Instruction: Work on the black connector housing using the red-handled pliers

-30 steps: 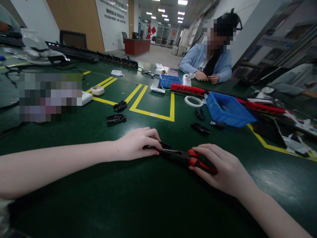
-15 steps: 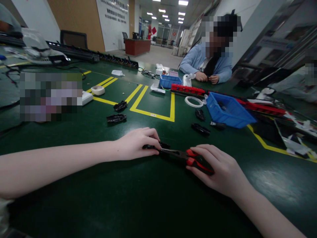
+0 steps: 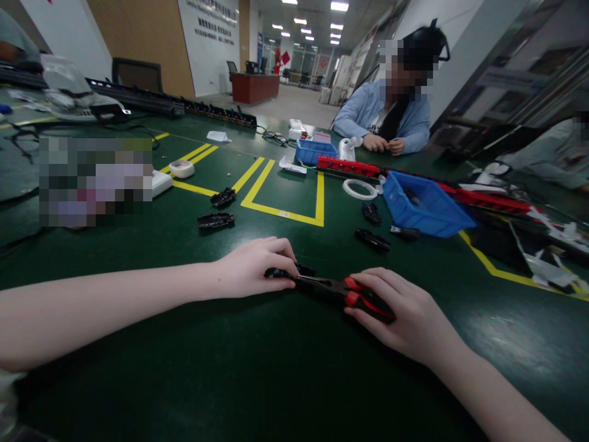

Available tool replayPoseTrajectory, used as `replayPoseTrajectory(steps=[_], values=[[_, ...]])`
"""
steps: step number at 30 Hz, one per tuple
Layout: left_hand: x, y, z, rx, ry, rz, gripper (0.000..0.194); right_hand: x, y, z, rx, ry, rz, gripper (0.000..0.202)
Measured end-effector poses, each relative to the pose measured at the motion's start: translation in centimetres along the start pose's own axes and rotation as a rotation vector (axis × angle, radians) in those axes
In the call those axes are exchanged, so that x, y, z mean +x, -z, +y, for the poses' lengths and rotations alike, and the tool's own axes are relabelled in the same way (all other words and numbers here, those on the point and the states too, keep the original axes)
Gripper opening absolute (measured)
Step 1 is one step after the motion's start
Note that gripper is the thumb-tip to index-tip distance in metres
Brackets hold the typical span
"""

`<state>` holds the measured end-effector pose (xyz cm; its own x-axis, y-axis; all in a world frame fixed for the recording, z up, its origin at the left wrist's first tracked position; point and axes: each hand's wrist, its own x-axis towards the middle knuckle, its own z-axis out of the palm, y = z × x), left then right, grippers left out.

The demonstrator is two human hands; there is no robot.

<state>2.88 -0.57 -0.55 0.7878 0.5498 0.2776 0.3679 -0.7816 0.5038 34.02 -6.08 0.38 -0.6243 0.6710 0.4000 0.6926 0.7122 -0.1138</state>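
My right hand is closed around the red-and-black handles of a pair of long-nose pliers. The jaws point left and reach the fingertips of my left hand. That hand pinches a small black plastic part, mostly covered by the fingers. Whether the jaws grip the part or only touch it cannot be made out. Similar black parts lie beyond my hands: one and another to the left, and one to the right.
A blue bin stands at the right beside a white ring. Yellow tape lines mark the green table. A tape roll lies left. Across the table sits a person in a blue shirt; a long red strip lies between us.
The pliers and my right hand have shifted very slightly left. My left hand stays in place on the black part.
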Motion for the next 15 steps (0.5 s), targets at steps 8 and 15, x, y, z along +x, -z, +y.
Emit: replayPoseTrajectory(steps=[8,15], values=[[-0.02,-0.05,-0.15,-0.004,-0.01,-0.001,0.011,0.11,-0.01,-0.22,-0.051,0.038,0.014,0.033],[-0.01,-0.11,-0.25,0.009,-0.015,0.002,0.013,0.1,0.24,0.08,-0.058,0.037,0.0,0.033]])
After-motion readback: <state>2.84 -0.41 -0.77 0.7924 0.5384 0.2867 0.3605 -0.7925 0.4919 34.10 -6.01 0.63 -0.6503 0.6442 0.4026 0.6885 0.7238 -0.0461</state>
